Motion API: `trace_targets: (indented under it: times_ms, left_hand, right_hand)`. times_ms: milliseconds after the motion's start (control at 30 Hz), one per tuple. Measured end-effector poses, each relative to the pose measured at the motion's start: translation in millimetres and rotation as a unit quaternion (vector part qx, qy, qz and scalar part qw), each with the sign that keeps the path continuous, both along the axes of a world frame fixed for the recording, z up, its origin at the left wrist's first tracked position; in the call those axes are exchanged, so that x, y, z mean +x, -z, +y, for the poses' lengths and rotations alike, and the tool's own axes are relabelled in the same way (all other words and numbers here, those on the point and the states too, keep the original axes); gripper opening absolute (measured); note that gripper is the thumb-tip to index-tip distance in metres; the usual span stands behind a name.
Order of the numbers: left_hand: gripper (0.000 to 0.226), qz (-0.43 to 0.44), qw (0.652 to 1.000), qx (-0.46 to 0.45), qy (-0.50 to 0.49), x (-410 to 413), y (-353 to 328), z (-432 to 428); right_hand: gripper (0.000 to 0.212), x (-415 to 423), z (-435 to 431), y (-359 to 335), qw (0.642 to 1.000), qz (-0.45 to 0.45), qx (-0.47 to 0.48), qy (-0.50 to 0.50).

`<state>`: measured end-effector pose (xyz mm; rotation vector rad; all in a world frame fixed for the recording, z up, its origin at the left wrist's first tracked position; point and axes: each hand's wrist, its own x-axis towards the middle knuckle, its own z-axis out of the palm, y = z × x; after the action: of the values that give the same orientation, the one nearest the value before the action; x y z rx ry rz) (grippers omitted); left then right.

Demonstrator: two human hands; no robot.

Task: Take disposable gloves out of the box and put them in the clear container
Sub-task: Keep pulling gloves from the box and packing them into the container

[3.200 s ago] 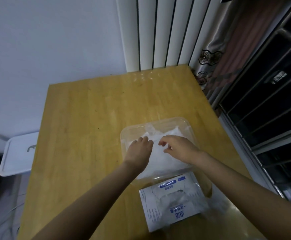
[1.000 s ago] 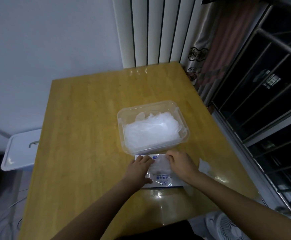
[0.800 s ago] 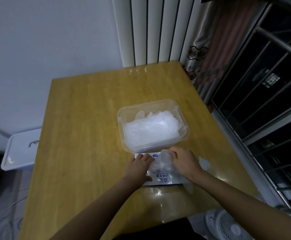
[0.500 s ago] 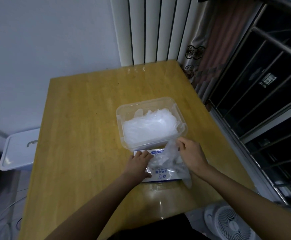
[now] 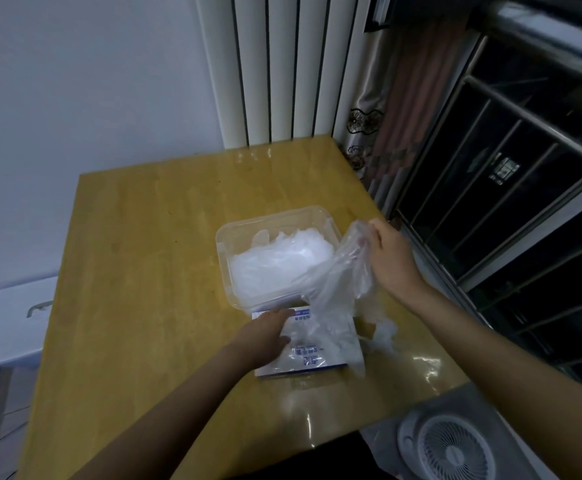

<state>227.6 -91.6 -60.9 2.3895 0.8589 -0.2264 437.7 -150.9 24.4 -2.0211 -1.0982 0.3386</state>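
Clear thin plastic gloves hang pinched in the right hand beside the clear plastic container; the left hand, fingers straight, presses the white-and-blue box.

One view only, head-worn and wide-angle.
- Position: we stand above the near edge of the wooden table, looking forward and steeply down.
- Facing: the white wall and radiator beyond the far edge.
- Nearness: both forearms enter from the bottom. The left hand and right hand are mid-frame, close beneath us.
- Margins: window bars to the right, a fan at the lower right, below the table edge.
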Motion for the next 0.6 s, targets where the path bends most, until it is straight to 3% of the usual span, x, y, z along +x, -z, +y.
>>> trace_targets:
  times_ms: [100, 133, 267, 333, 400, 500, 600]
  left_hand:
    - [0.026, -0.153, 0.985, -0.009, -0.077, 7.2, -30.4, 3.2]
    - [0.027, -0.191, 0.975, -0.015, -0.11, 9.6, -38.8, 5.1]
    - [0.072, -0.242, 0.95, -0.104, -0.166, 14.3, -63.1, 16.1]
    - [0.078, -0.248, 0.945, -0.138, -0.16, 16.4, -71.5, 20.8]
    - [0.061, -0.262, 0.944, -0.128, -0.152, 20.0, -74.7, 24.5]
    - [0.011, -0.309, 0.938, -0.048, -0.149, 25.8, -76.0, 28.1]
    - [0.011, -0.314, 0.933, -0.031, -0.172, 25.5, -72.2, 37.2]
  right_hand:
    - [0.038, -4.2, 3.4, -9.2, 0.999, 0.021, -0.017, -0.041]
    - [0.037, -5.9, 4.5, -11.5, 0.998, 0.028, -0.028, -0.047]
    - [0.037, -12.1, 11.7, -14.3, 0.992, 0.087, -0.031, -0.082]
    - [0.036, -15.7, 16.5, -16.5, 0.987, 0.12, -0.023, -0.105]
    - [0.034, -19.1, 21.3, -18.1, 0.983, 0.137, -0.029, -0.121]
    - [0.031, -25.1, 25.6, -22.2, 0.973, 0.174, -0.042, -0.144]
    - [0.028, -22.9, 29.9, -20.1, 0.968, 0.205, -0.055, -0.137]
